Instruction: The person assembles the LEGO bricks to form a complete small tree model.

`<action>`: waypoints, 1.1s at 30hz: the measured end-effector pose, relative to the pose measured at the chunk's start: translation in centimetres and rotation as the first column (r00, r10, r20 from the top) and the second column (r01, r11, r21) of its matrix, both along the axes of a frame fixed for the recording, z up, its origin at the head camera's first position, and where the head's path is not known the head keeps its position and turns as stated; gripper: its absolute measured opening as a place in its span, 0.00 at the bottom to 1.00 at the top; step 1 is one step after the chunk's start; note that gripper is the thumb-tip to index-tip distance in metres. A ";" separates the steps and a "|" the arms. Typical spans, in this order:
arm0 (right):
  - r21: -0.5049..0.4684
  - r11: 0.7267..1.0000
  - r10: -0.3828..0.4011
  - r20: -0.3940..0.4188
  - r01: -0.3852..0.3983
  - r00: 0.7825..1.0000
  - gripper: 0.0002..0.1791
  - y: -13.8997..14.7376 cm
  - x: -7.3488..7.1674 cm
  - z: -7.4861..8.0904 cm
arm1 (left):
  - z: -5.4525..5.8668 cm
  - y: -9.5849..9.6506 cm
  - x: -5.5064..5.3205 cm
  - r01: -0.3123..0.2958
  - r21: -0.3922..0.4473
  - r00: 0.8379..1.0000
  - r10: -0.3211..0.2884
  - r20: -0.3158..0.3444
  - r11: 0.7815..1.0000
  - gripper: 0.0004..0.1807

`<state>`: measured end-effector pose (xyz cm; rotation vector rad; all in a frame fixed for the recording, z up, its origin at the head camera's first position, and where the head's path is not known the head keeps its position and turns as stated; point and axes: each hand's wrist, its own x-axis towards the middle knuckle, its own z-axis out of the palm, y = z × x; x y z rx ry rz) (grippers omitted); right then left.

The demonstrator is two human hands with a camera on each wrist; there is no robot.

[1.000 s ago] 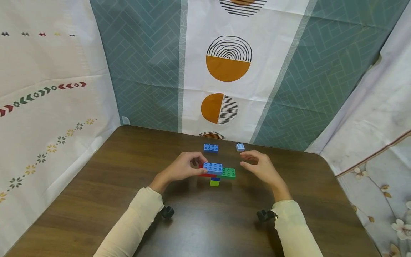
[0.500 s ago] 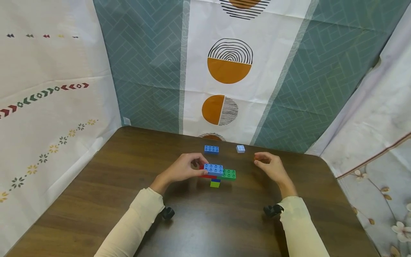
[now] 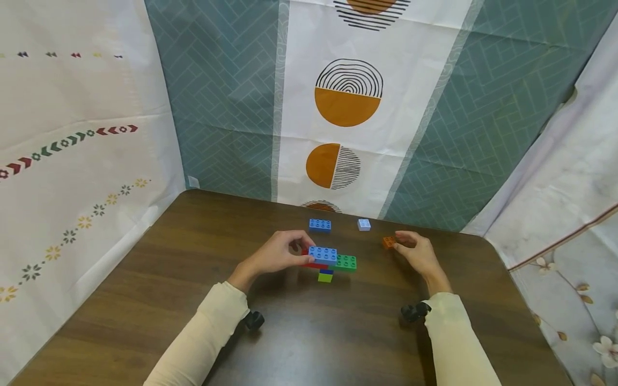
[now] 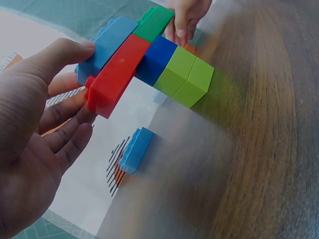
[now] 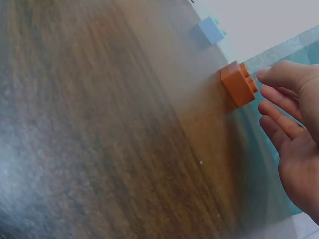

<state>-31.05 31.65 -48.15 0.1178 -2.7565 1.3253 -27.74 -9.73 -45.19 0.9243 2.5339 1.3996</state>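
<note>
My left hand [image 3: 276, 254] pinches one end of a toy brick build, thumb on its light blue brick [image 4: 110, 44] and fingers by the red brick [image 4: 119, 74]. A green brick [image 3: 346, 262] forms the other arm of the build. Below them, a dark blue brick [image 4: 155, 60] sits over two lime green bricks [image 4: 185, 77], which stand on the table. Over to the right, an orange brick [image 5: 238, 84] lies on the table with its studs toward my right hand [image 3: 419, 254]. That hand's fingers are loosely bent, fingertips right beside the orange brick, holding nothing.
Toward the back edge of the brown table [image 3: 299, 332] lie a blue brick [image 3: 320, 225] and a small pale blue brick [image 3: 364, 224]. A patterned cloth [image 3: 222, 107] hangs right behind that edge, with more cloth at both sides.
My right hand has moved to the right, and the orange brick, hidden earlier, now shows at its fingertips. The left hand keeps its grip on the build in the same place.
</note>
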 end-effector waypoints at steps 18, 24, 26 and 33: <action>0.016 0.999 0.037 0.091 -0.038 0.995 0.27 0.0 -0.8 -0.9 | 0.1 0.2 0.1 -0.006 -0.008 1.000 0.006 -0.002 1.000 0.16; 0.031 0.998 0.054 0.081 -0.057 0.995 0.26 -0.1 -0.9 -0.8 | 0.2 0.2 0.2 -0.007 -0.008 1.000 0.007 -0.004 1.000 0.16; 0.042 0.998 0.051 0.076 -0.055 0.996 0.25 -0.1 -1.0 -0.9 | 0.2 0.2 0.1 -0.007 -0.011 1.000 0.007 -0.003 1.000 0.16; 0.050 0.998 0.036 0.073 -0.040 0.997 0.25 -0.2 -0.7 -0.7 | 0.0 0.1 0.0 -0.010 -0.011 1.000 0.010 0.000 1.000 0.15</action>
